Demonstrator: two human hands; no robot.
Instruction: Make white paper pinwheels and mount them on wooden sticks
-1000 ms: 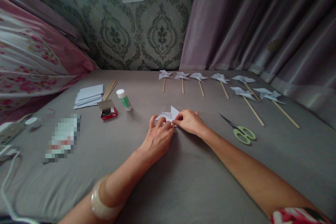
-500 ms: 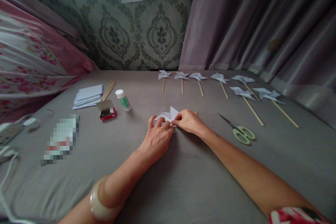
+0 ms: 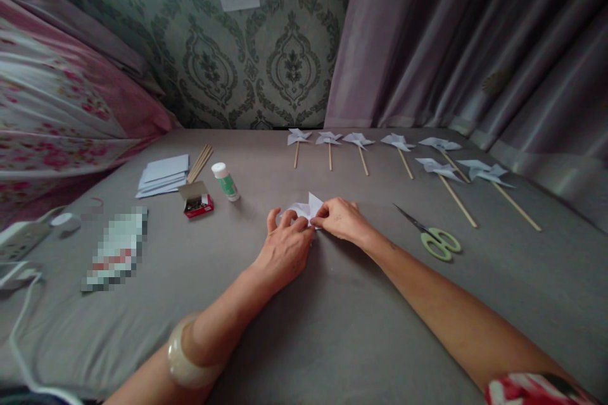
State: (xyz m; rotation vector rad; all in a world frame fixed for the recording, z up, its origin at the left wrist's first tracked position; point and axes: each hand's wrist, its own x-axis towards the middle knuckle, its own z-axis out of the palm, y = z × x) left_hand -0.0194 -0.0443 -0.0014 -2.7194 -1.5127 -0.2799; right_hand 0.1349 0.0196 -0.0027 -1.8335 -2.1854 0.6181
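A white paper pinwheel (image 3: 313,204), partly folded, lies on the grey cloth between my hands, its near side hidden by fingers. My left hand (image 3: 287,243) presses on it from the left with bent fingers, the thumb out of sight. From the right, my right hand (image 3: 342,218) pinches a paper flap near the middle, fingertips close to those of the left. To the right of that hand lie open scissors (image 3: 441,243) with pale green handles.
Several finished pinwheels on sticks (image 3: 437,166) lie along the back right. At left are a glue stick (image 3: 225,182), a red box of small metal pieces (image 3: 197,205), stacked paper (image 3: 164,174), wooden sticks (image 3: 200,163), a blurred packet (image 3: 116,250) and a power strip (image 3: 21,240).
Both hands stay at the paper pinwheel with almost no movement. The view has shifted slightly, so things on the left appear a little farther right.
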